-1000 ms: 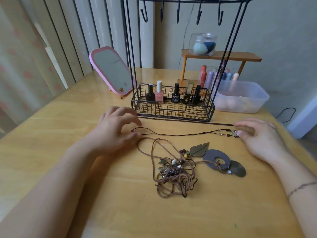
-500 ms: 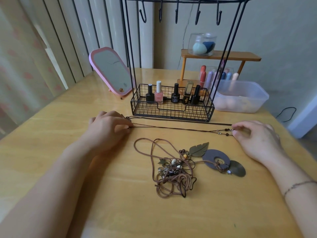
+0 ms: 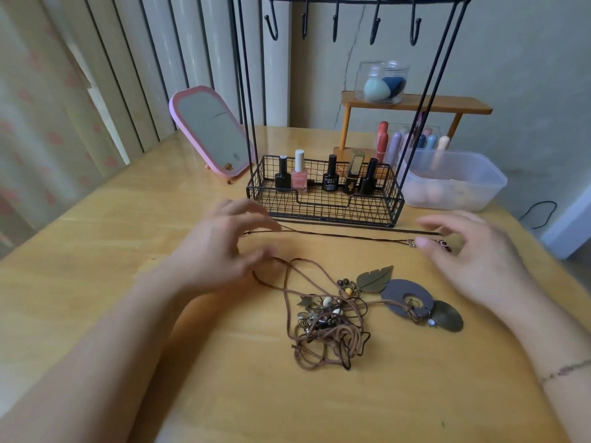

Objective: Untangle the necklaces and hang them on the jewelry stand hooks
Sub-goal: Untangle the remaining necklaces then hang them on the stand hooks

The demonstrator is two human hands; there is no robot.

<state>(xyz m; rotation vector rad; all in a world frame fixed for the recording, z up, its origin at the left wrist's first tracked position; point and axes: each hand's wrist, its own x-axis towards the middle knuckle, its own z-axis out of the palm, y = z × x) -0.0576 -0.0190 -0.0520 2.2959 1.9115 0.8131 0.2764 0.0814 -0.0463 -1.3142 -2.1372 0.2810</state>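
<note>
A thin dark necklace (image 3: 345,237) lies stretched straight across the table in front of the black wire jewelry stand (image 3: 323,204), whose hooks (image 3: 335,25) hang bare at the top. My left hand (image 3: 224,247) hovers over the necklace's left end, fingers apart and holding nothing. My right hand (image 3: 473,257) is spread over the beaded right end, which it partly hides. Nearer to me sits a tangle of brown cords (image 3: 326,334) with a leaf pendant (image 3: 374,278), a grey ring pendant (image 3: 403,295) and a bronze disc (image 3: 449,316).
Nail polish bottles (image 3: 299,174) stand in the stand's basket. A pink mirror (image 3: 211,132) leans at the back left. A clear plastic tub (image 3: 454,183) and a small wooden shelf (image 3: 415,103) with a sponge jar (image 3: 383,83) are at the back right. A dark strap (image 3: 351,226) lies along the basket's front.
Both hands pulled the thin necklace straight, then let go of its ends. Now they are lifted with fingers spread, the left hand blurred in motion. The tangle has not moved.
</note>
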